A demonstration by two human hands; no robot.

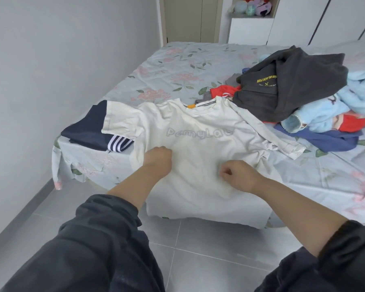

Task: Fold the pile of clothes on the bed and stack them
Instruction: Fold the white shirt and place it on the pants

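Note:
A cream T-shirt (200, 148) with grey lettering lies spread flat, front up, on the near corner of the bed (177, 68), its hem hanging over the edge. My left hand (159, 160) rests on its left middle with fingers curled under. My right hand (236, 175) lies on its right middle with fingers curled; whether either one pinches cloth I cannot tell. A folded navy garment with white stripes (97, 131) sits to the left, partly under the shirt's sleeve. The unfolded pile (299, 95) lies at the right, a dark grey hoodie on top.
The pile also holds red, light blue fleece and dark blue pieces (329, 123). A grey wall stands close on the left, and grey floor tiles (198, 249) lie below the bed's edge. A door and white cupboards stand beyond the bed.

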